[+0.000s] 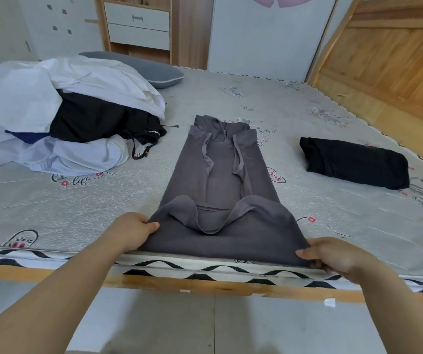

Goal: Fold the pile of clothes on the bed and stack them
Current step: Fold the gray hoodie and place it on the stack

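While the grey hoodie (221, 190) lies stretched lengthwise down the middle of the bed (307, 118), its sleeves laid in over the body and its hood at the far end, it looks only part-folded: narrowed into a long strip but not yet doubled over. Its near hem sits at the mattress edge closest to the person, and both hands are on that hem. At the near left corner, the left hand (131, 229) pinches the cloth, fingers curled on the fabric; at the near right corner, the right hand (333, 256) grips it, thumb on top and fingers tucked beneath. By my reading the next step is to lift this end and carry it toward the hood.

One folded black garment (353, 162) rests well apart to the right, seemingly the start of the stack. To the left, the unsorted pile of clothes (59, 116) holds white, black and pale blue pieces, so most of the job appears to remain. A grey pillow (151, 70) lies behind that pile, and a wooden headboard (389, 60) leans at the right
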